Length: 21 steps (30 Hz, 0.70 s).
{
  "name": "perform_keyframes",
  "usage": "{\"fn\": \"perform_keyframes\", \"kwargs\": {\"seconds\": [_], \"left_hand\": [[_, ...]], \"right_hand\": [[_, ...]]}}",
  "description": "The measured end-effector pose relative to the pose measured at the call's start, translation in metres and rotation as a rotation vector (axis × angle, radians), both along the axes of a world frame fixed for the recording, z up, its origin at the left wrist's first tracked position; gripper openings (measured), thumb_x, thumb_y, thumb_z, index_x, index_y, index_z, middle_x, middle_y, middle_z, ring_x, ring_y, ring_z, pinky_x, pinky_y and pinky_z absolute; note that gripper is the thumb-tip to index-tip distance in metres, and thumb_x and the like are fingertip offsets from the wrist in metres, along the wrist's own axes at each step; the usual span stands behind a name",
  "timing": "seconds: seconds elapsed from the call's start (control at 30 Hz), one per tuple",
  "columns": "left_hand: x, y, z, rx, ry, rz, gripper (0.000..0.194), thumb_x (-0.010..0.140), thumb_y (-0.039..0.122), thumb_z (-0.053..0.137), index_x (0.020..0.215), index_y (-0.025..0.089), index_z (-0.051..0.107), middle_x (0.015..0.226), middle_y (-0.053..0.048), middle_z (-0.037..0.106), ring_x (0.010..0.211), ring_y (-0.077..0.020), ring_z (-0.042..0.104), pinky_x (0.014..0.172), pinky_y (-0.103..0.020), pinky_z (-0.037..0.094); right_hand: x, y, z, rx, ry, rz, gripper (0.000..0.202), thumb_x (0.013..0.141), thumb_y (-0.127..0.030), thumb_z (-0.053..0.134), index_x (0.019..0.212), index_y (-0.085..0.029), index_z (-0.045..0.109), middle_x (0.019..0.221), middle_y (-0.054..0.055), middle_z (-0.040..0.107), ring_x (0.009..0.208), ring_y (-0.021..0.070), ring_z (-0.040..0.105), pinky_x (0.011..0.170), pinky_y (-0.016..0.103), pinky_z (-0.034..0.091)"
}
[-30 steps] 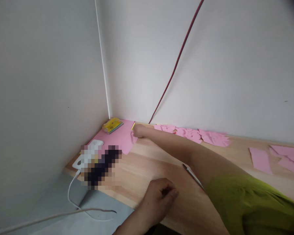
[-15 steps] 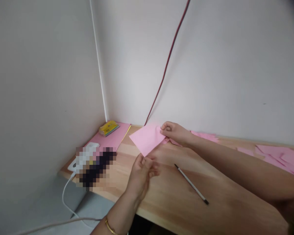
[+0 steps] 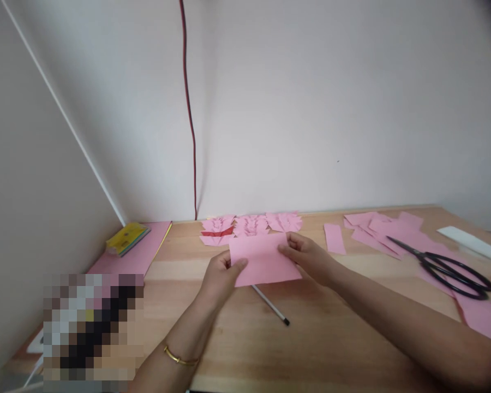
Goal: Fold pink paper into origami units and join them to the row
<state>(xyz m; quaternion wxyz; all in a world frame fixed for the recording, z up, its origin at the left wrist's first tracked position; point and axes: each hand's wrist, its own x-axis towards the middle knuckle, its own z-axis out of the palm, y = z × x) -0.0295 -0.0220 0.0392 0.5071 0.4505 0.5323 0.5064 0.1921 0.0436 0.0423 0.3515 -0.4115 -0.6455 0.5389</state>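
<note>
A pink sheet of paper [image 3: 264, 262] is stretched between my two hands above the wooden table [image 3: 331, 333]. My left hand [image 3: 221, 278], with a gold bangle on its wrist, pinches the sheet's left edge, thumb on top. At the upper right edge my right hand [image 3: 305, 254] grips it between thumb and fingers. Below the sheet lies a slim white pencil [image 3: 272, 307] with a dark end, its far part hidden by the paper. Just behind, several folded pink paper pieces [image 3: 251, 225] lie near the wall, one with a red strip.
On the right, black-handled scissors [image 3: 445, 270] rest over pink paper scraps [image 3: 399, 232]. A pink strip [image 3: 334, 238] and a white strip [image 3: 472, 243] lie there too. At left, a yellow packet [image 3: 126, 238] sits on pink sheets [image 3: 157, 240], near a blurred-out patch.
My left hand has come up to the sheet and now holds its left edge. The paper has turned level and lower. The view has swung right, bringing the scissors and folded pieces into sight.
</note>
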Motion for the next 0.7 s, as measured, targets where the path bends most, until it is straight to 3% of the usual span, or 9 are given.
{"fn": "perform_keyframes", "kwargs": {"seconds": [0.07,0.23,0.4,0.6,0.7], "left_hand": [[0.002,0.006,-0.003,-0.006,0.040,-0.020,0.033,0.071,0.037,0.070,0.089,0.010,0.069,0.082,-0.007,0.068,0.070,-0.0157,0.057,0.064,-0.025,0.044],[0.008,0.003,-0.011,0.009,0.245,-0.041,0.030,0.076,0.041,0.062,0.079,0.011,0.065,0.072,-0.002,0.059,0.066,-0.0136,0.049,0.060,-0.023,0.038],[0.013,-0.006,-0.018,0.078,0.339,-0.024,0.034,0.083,0.045,0.052,0.070,0.014,0.057,0.068,0.000,0.052,0.066,-0.0128,0.044,0.061,-0.022,0.036],[0.013,-0.002,-0.025,0.007,0.354,0.053,0.038,0.083,0.049,0.050,0.069,0.015,0.057,0.062,0.002,0.046,0.061,-0.0122,0.040,0.056,-0.022,0.034],[0.018,-0.005,-0.024,0.050,0.410,0.079,0.033,0.081,0.046,0.054,0.070,0.015,0.058,0.063,0.001,0.050,0.062,-0.0130,0.043,0.056,-0.022,0.034]], "right_hand": [[0.006,0.002,-0.012,0.029,-0.050,-0.075,0.034,0.078,-0.049,0.058,0.067,-0.020,0.044,0.056,-0.005,0.043,0.051,0.0100,0.041,0.049,0.023,0.032],[0.013,0.011,-0.033,0.077,-0.157,-0.132,0.033,0.080,-0.049,0.055,0.069,-0.020,0.045,0.059,-0.005,0.045,0.055,0.0111,0.042,0.051,0.023,0.033],[0.014,0.012,-0.035,0.116,-0.229,-0.147,0.033,0.085,-0.049,0.048,0.071,-0.020,0.048,0.063,-0.002,0.046,0.060,0.0130,0.044,0.054,0.024,0.037],[0.015,0.010,-0.039,0.124,-0.216,-0.095,0.030,0.088,-0.048,0.044,0.078,-0.020,0.048,0.069,-0.001,0.047,0.063,0.0136,0.045,0.055,0.024,0.037],[0.014,0.010,-0.041,0.151,-0.227,-0.114,0.032,0.089,-0.050,0.042,0.077,-0.020,0.046,0.069,-0.001,0.046,0.064,0.0140,0.045,0.056,0.024,0.037]]}}
